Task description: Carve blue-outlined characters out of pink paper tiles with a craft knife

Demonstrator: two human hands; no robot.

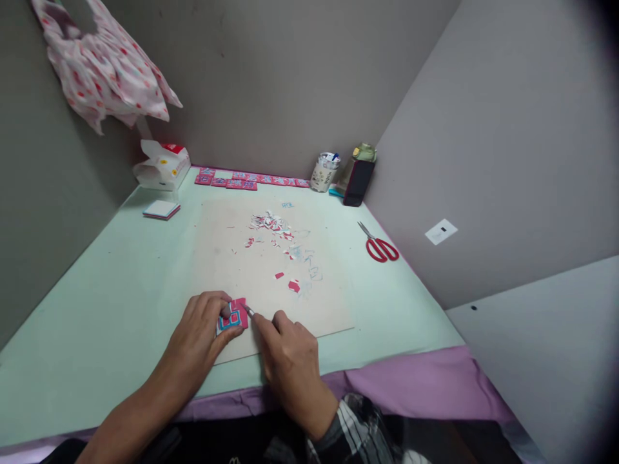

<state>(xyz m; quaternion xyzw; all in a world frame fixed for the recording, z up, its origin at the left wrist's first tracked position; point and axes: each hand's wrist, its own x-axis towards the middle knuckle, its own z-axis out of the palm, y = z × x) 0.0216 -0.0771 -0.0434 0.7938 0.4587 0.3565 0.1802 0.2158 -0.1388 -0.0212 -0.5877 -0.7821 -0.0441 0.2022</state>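
A small red paper card (240, 314) with blue and white outlined shapes lies near the front of a beige board (271, 316). Fingers and thumb of my left hand (206, 319) are closed on its left side, pinning it down. My right hand (290, 348) grips a slim metal-tipped craft knife (248, 310), its tip touching the card's right part; the rest of the knife is hidden in the fist. Red and white paper scraps (273, 224) are heaped farther up the board, with a larger red scrap (294, 285) lying closer.
Red-handled scissors (382, 249) lie at the right. Along the back stand a white box (167, 169), a row of red cards (242, 183), a pen cup (325, 173) and a dark phone (359, 183) against a green bottle (365, 153). Stacked cards (161, 209) lie at left.
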